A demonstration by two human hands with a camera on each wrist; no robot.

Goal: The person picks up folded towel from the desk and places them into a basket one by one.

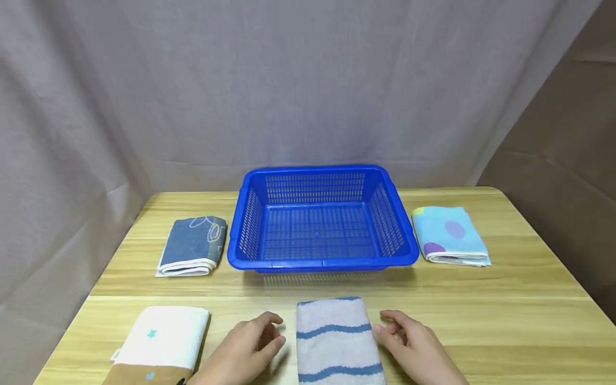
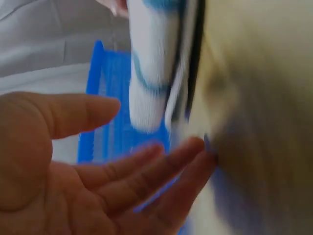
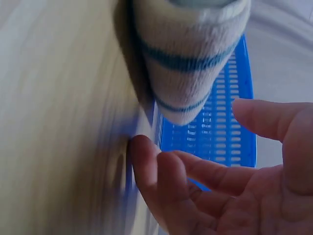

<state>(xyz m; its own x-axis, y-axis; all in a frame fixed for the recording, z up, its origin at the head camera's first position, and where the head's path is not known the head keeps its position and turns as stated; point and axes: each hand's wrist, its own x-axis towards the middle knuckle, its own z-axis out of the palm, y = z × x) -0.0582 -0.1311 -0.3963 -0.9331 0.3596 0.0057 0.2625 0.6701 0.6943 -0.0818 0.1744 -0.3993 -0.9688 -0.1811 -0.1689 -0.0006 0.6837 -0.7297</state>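
Note:
A folded towel (image 1: 337,342), pale grey with wavy blue stripes, lies on the table between my two hands. To its left, my left hand (image 1: 247,345) has thumb and fingers loosely bent, with a gap before the towel's edge. At its right edge is my right hand (image 1: 414,345), thumb close beside the cloth. In the left wrist view the fingers (image 2: 142,188) are spread and hold nothing, with the folded towel (image 2: 154,68) beyond them. The right wrist view likewise shows a relaxed hand (image 3: 220,181) beside the thick folded side of the towel (image 3: 190,58).
A blue plastic basket (image 1: 322,263) with nothing in it stands behind the striped towel. Left of it lies a folded dark blue towel (image 1: 192,243); right of it, a light blue one with dots (image 1: 449,235). A white and brown towel (image 1: 163,337) sits front left.

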